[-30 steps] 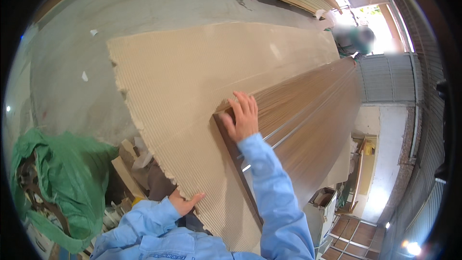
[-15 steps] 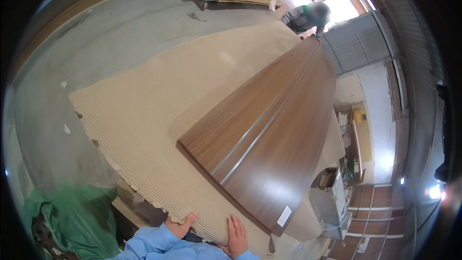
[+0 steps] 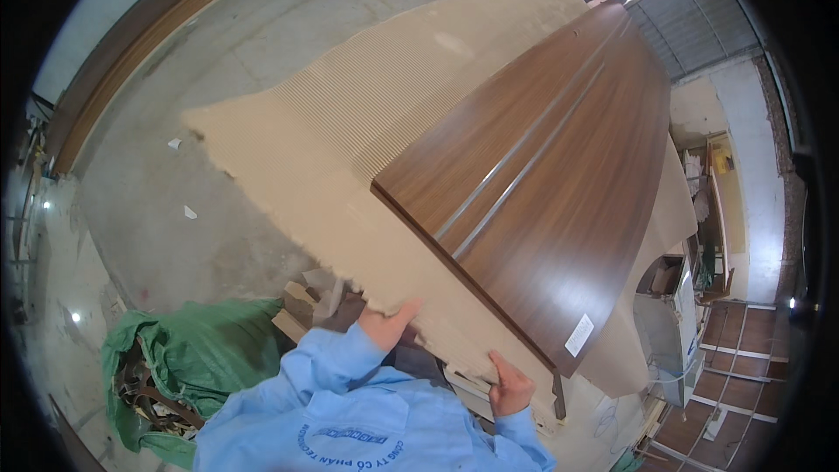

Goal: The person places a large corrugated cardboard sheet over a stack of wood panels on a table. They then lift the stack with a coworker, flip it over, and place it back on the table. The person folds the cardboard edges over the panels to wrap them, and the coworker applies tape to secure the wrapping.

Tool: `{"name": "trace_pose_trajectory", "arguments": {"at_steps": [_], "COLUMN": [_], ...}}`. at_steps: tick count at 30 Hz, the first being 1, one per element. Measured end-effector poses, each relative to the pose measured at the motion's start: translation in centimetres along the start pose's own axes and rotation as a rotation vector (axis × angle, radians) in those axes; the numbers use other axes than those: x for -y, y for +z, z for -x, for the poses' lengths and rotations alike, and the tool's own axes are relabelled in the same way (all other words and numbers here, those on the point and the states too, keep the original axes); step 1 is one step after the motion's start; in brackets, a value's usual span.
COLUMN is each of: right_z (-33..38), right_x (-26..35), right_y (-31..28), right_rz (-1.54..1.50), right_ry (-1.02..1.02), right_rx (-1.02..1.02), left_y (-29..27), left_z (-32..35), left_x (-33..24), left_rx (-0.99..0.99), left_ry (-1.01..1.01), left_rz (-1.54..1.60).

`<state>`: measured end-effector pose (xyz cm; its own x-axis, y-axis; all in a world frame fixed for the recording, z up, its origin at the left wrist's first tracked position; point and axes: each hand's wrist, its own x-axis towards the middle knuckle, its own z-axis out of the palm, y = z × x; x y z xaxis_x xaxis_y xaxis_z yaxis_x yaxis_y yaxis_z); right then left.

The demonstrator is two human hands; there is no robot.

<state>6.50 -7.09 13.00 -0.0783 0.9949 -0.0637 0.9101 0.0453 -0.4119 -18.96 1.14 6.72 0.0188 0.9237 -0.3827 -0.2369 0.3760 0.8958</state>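
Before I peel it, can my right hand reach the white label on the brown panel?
Probably yes: your right hand is at the cardboard, close to the white label, which lies uncovered on the brown panel.

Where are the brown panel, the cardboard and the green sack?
Brown panel (image 3: 551, 185): head view, on its top face.
Cardboard (image 3: 350, 115): head view, on its ribbed part.
Green sack (image 3: 214, 345): head view, on its upper side.

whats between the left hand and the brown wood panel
Just a bare strip of tan cardboard lies between the left hand and the panel, shown in the head view.
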Motion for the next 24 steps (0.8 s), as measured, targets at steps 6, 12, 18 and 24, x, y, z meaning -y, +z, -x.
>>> {"name": "trace_pose_trajectory", "arguments": {"at_steps": [6,12,18,24], "right_z": [-2.3,-6.3,-10.9,-13.7], "right_x": [-1.8,-3.4,-6.7,-9.5], "right_y": [-3.0,-5.4,-6.2,-5.3], "right_rz": [0.03,0.059,0.078,0.135], "right_ry": [-0.027,0.011,0.085,0.161], "right_rx": [0.005,-0.04,-0.094,-0.03], "left_y": [4.3,6.5,8.3,5.2], "left_z": [-4.4,-8.5,-12.3,-8.5], "left_x": [-3.4,-5.2,-4.3,4.4], "left_rx": [0.028,0.052,0.367,0.705], "left_ry": [-0.002,0.018,-0.065,-0.754], "left_rz": [0.115,0.066,0.253,0.025]}}
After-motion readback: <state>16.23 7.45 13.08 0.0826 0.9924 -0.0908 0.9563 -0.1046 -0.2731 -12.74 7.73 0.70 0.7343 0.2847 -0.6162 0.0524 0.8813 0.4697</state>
